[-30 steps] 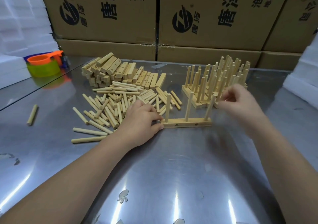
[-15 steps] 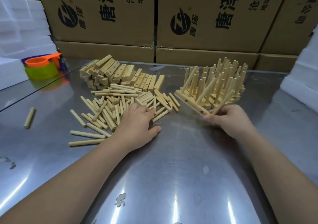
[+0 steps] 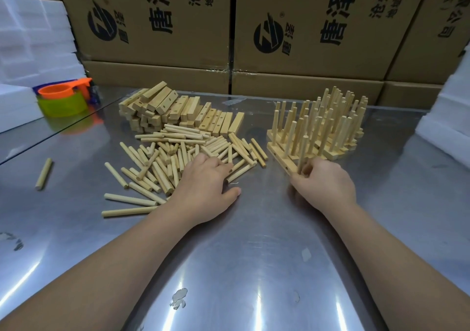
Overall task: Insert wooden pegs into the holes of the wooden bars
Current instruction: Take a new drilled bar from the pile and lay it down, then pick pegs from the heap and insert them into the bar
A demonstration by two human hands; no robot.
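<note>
**Right hand (image 3: 323,185) holds a filled bar; left hand (image 3: 203,190) rests on the pegs.**

On the shiny steel table (image 3: 254,254), the left hand's fingers lie loosely spread on the loose round pale wooden pegs (image 3: 162,162), plainly gripping none. The right hand's fingers curl round the near end of the pale wooden bar with upright pegs (image 3: 281,160), just beside the stack of finished pegged bars (image 3: 335,132) on the right. The next blank likely comes from the pile of drilled square wooden bars (image 3: 183,111) just beyond the pegs, long axes mostly near-to-far, nearer the left hand. The far brown cardboard boxes (image 3: 157,25) read 唐泽 and 沧州.
</note>
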